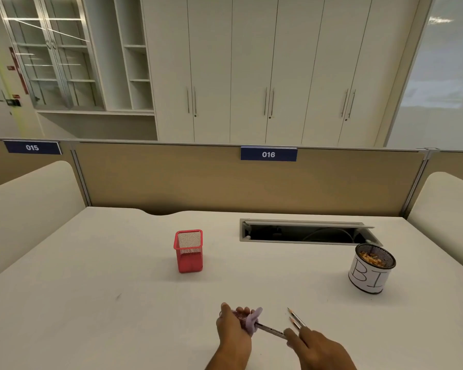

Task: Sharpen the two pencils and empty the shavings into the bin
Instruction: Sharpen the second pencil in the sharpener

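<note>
The right hand (316, 348) pinches a pencil (270, 329) seated in the lilac sharpener (253, 320) gripped by the left hand (233, 335), two pointed pencils (296, 320) just beside that pinch suggest sharpening is nearly finished, and emptying remains into the bin (369, 276) far beyond, rightward.

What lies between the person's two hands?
A pencil: one end sits in the purple sharpener gripped by the left hand, the other is pinched by the right hand. The head view shows it.

white desk (91, 289), tan partition (171, 177) behind it, cream cupboards (251, 68) along the wall
</note>
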Tool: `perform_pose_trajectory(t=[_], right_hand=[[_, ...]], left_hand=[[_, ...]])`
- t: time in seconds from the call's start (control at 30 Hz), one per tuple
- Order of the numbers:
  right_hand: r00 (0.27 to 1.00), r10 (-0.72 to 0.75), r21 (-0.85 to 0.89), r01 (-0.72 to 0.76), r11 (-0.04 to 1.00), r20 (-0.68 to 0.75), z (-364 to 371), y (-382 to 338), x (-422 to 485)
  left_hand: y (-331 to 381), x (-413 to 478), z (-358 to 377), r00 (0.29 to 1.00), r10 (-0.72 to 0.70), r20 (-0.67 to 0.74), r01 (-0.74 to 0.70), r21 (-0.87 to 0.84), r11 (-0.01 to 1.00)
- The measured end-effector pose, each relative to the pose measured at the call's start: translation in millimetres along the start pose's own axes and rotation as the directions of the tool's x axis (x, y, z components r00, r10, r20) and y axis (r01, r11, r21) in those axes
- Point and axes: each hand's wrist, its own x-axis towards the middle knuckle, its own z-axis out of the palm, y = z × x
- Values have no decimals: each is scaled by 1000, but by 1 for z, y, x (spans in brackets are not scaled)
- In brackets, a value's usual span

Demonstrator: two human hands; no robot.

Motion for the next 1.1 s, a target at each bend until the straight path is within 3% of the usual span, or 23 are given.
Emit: perform_pose_trajectory(t=[0.07,0.1,0.13,0.17,0.2,0.23,0.27,0.3,0.33,0.4,0.43,0.47,0.5,0.53,0.57,0.6,0.63,0.73,0.87,1.1], right_hand=[[971,92,44,-104,994,219,0,0,2],[905,211,110,-269,957,370,0,2,4],[785,316,217,-487,846,532,7,5,6],[642,370,349,-715,606,671,3,6,11],[474,324,395,-874,283,818,0,10,12],[325,201,341,-938,-52,924,-5,12,13],[242,114,266,-908,-323,964,-10,14,11],[200,62,206,-863,-461,978,-10,14,7],[191,50,190,-846,-499,980,-11,15,7],[228,100,249,-876,-413,969,-16,10,10],[287,165,325,-899,-293,944,-20,9,13],[364,264,392,-918,-62,893,-22,8,15],[501,352,436,-864,251,790,-22,9,15],[669,382,399,-711,579,637,-17,12,14],[837,324,275,-469,839,441,-11,15,13],[944,211,156,-255,954,251,-6,19,11],[989,108,53,-114,992,103,-3,21,10],[989,-13,-58,5,998,-145,11,25,9],[985,-71,-185,41,982,-155,19,26,10],[989,-64,-80,53,995,-134,-1,23,9]], left_hand=[[-1,-3,6,999,42,16,-42,43,998],[-2,-3,8,998,60,27,-62,62,996],[-3,-3,10,996,76,44,-79,82,994],[-4,-2,11,994,88,64,-93,96,991],[-4,-1,12,992,93,91,-102,109,989],[-5,1,11,989,90,113,-103,116,988],[-6,2,10,989,79,129,-94,112,989],[-7,1,10,988,66,143,-81,103,991],[-7,0,10,986,55,156,-70,95,993],[-7,0,11,985,53,162,-69,93,993],[-6,1,12,986,60,157,-76,94,993],[-6,1,14,986,71,150,-85,88,993],[-5,0,15,986,82,145,-94,73,993],[-5,0,16,986,94,139,-100,40,994],[-3,0,18,986,102,133,-105,10,994],[-2,-1,20,986,108,124,-108,-9,994],[-2,-2,21,987,119,111,-118,-14,993],[-2,-7,25,985,142,93,-145,20,989],[-8,-10,29,985,160,71,-161,-2,987],[-13,-26,29,986,157,59,-157,-6,988]])
